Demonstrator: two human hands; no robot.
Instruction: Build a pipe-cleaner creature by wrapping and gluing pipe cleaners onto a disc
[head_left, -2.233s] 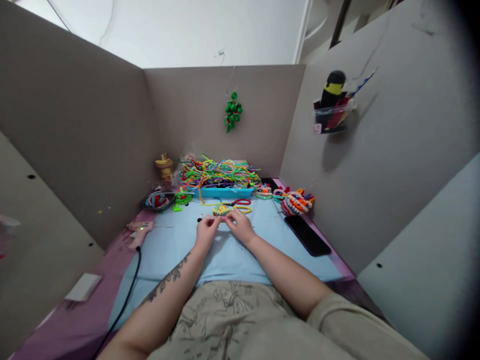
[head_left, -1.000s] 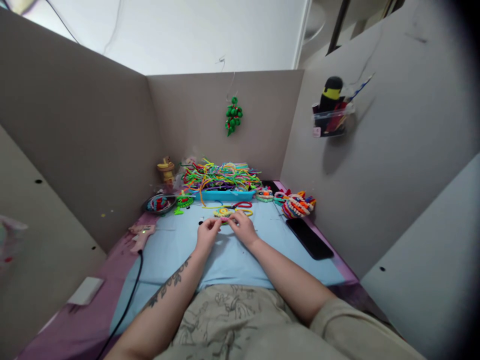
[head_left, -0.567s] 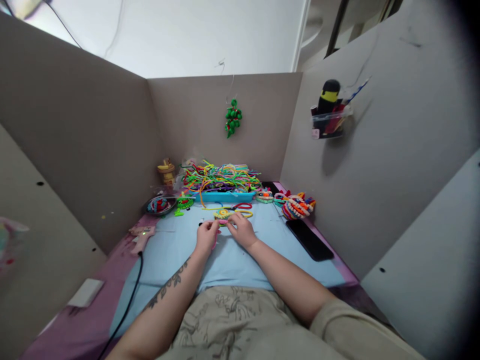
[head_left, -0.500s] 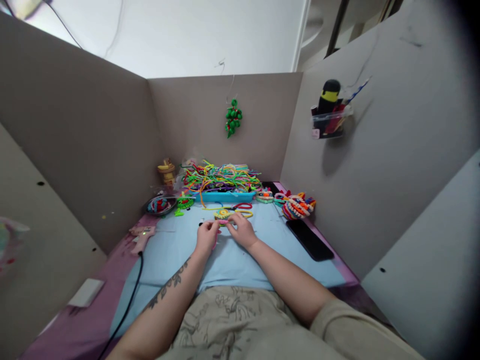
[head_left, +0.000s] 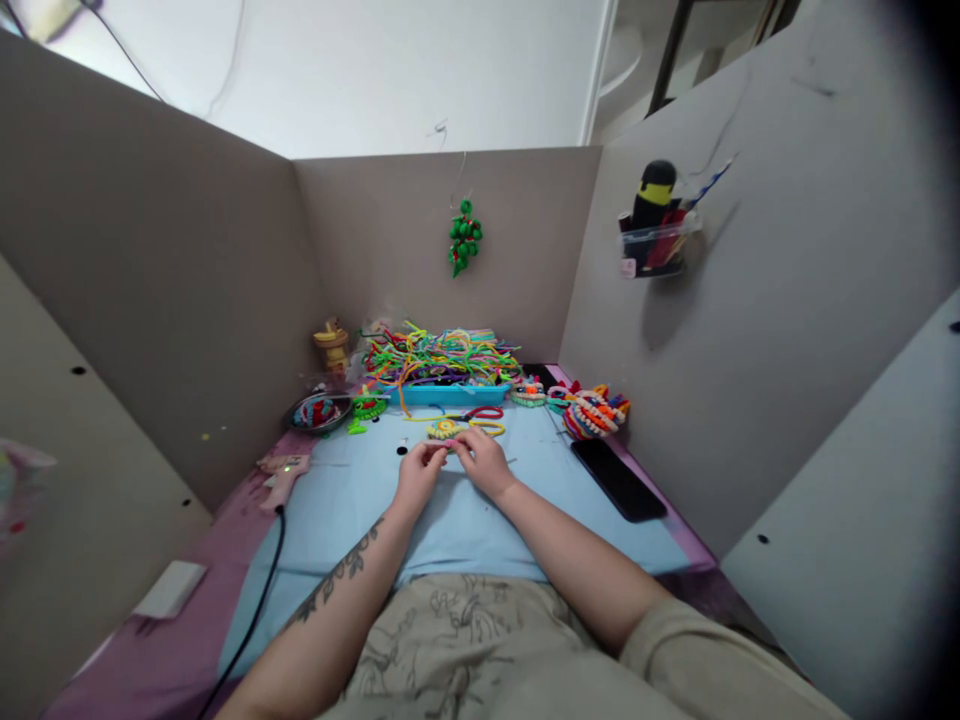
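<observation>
The left hand (head_left: 417,470) and the right hand (head_left: 484,463) rest close together on the light blue mat (head_left: 457,515), fingertips meeting. Both pinch a small pink strand (head_left: 448,444) between them; it is too small to tell more about it.

Just beyond the fingertips lie a yellow coil (head_left: 442,428) and a yellow loop (head_left: 488,428), with a red loop (head_left: 484,411) a little farther out. A small black dot (head_left: 401,451) sits just outside the left hand.

Farther ahead of the hands stands a blue tray (head_left: 450,394) heaped with bright pipe cleaners (head_left: 439,352). Out from the left hand are a green piece (head_left: 365,405), a round bowl (head_left: 318,411) and a yellow figure (head_left: 331,342). Nearer on that side, a pink glue gun (head_left: 280,470) lies at the mat's edge with its black cord (head_left: 251,600) trailing toward the person, and a white card (head_left: 169,590) lies beyond it.

Out from the right hand lies a black phone (head_left: 619,480), and past it a cluster of multicoloured coiled pieces (head_left: 592,412).

A green ornament (head_left: 465,232) hangs on the back panel, and a clear holder (head_left: 660,245) is fixed to the right panel.
</observation>
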